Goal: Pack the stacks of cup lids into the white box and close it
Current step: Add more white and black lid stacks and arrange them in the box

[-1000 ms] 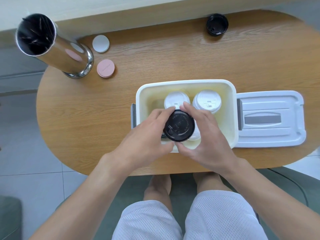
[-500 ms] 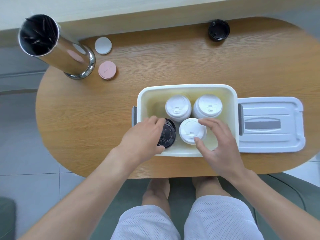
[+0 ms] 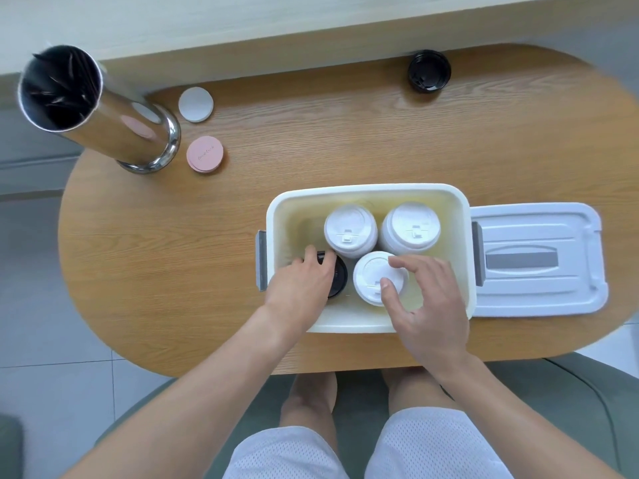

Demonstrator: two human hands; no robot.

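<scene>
I've lowered the black stack [image 3: 337,278] into the box [image 3: 366,191]; left hand [image 3: 304,285] grips it, right hand [image 3: 423,299] spread, touching a white stack [image 3: 375,274]. 4 packed; 1 black lid [image 3: 428,71] remains far.

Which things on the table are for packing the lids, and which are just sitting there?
For the job:
white box
three white lid stacks
black lid stack, under the left hand
box lid
black lids at the far edge

Just lying about:
metal straw holder
white coaster
pink coasters
</scene>
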